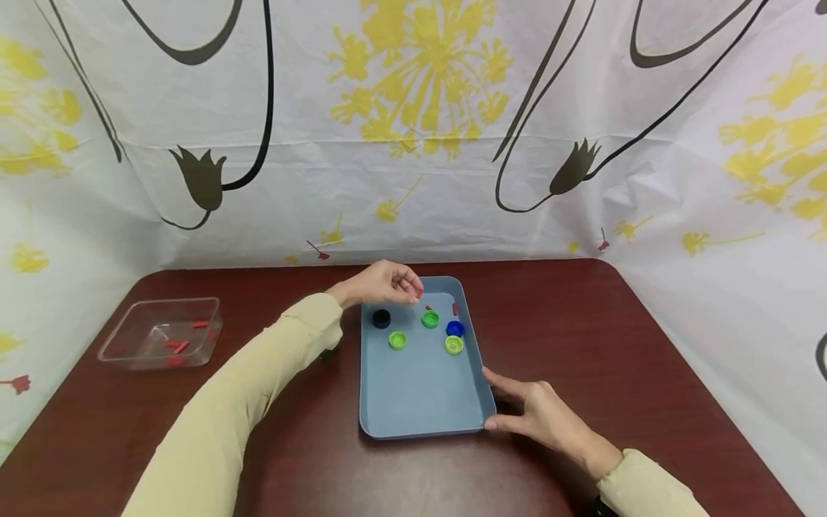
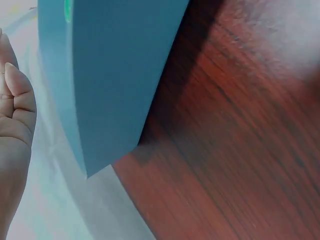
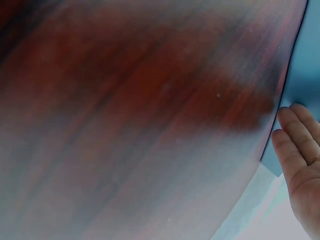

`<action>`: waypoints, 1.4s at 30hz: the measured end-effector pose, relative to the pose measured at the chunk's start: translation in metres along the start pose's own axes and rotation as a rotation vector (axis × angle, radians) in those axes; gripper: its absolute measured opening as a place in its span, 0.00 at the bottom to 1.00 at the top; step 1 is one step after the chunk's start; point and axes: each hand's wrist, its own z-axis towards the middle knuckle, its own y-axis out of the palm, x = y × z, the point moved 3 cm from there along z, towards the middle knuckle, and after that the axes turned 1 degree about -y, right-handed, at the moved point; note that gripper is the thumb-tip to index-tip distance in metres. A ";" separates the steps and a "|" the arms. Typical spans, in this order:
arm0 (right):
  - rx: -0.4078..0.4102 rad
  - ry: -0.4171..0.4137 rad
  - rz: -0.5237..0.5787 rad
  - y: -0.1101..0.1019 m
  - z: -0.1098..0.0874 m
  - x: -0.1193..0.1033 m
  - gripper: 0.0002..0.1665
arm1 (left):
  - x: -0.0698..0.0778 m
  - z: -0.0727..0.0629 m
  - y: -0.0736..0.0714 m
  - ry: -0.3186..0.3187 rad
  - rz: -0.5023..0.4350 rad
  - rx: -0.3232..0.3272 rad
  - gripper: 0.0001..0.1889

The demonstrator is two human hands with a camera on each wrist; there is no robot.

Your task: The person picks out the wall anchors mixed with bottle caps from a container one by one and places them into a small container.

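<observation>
A blue-grey tray (image 1: pixel 420 402) lies on the table. Over its far end, my left hand (image 1: pixel 386 282) pinches a small red piece (image 1: pixel 419 294) at the fingertips; the fingers cover most of it. Below sit a black cap (image 1: pixel 381 319), a green cap (image 1: pixel 430 319), a light green cap (image 1: pixel 397 340), a blue cap (image 1: pixel 455 329) and a yellow-green cap (image 1: pixel 454 345). A small red stick (image 1: pixel 455 309) lies near the tray's far right side. With fairly straight fingers, my right hand (image 1: pixel 549 420) touches the tray's near right corner; the right wrist view shows those fingers (image 3: pixel 295 140) against its side.
To the left stands a clear plastic box (image 1: pixel 119 334) with several red sticks (image 1: pixel 181 346) in it. The dark red-brown table (image 1: pixel 568 323) runs back to a white flowered cloth (image 1: pixel 413 208), which also hangs on both sides.
</observation>
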 end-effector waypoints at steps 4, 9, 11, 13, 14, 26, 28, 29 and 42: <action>0.011 0.006 -0.021 -0.003 0.001 0.001 0.44 | 0.006 -0.019 -0.013 0.006 -0.023 0.043 0.14; 0.029 -0.005 -0.037 -0.004 0.002 0.002 0.44 | 0.003 -0.055 -0.036 0.004 -0.021 0.134 0.14; 0.028 0.003 -0.026 -0.003 0.002 0.002 0.44 | -0.002 -0.073 -0.046 -0.002 -0.009 0.184 0.15; 0.023 0.011 -0.014 -0.002 0.001 0.002 0.43 | -0.008 -0.092 -0.056 -0.016 0.018 0.236 0.15; 0.021 0.012 -0.009 -0.001 0.001 0.002 0.43 | -0.010 -0.103 -0.061 -0.023 0.033 0.266 0.15; 0.090 -0.033 -0.037 -0.004 0.000 0.000 0.42 | -0.042 -0.246 -0.124 -0.239 0.199 0.573 0.20; 0.079 -0.030 -0.032 -0.002 0.000 0.000 0.42 | -0.050 -0.265 -0.129 -0.284 0.207 0.595 0.20; 0.072 -0.029 -0.029 -0.001 0.001 0.000 0.42 | -0.054 -0.274 -0.130 -0.309 0.212 0.599 0.21; 0.034 -0.017 -0.018 0.004 0.001 0.001 0.43 | -0.078 -0.302 -0.128 -0.346 0.397 0.566 0.15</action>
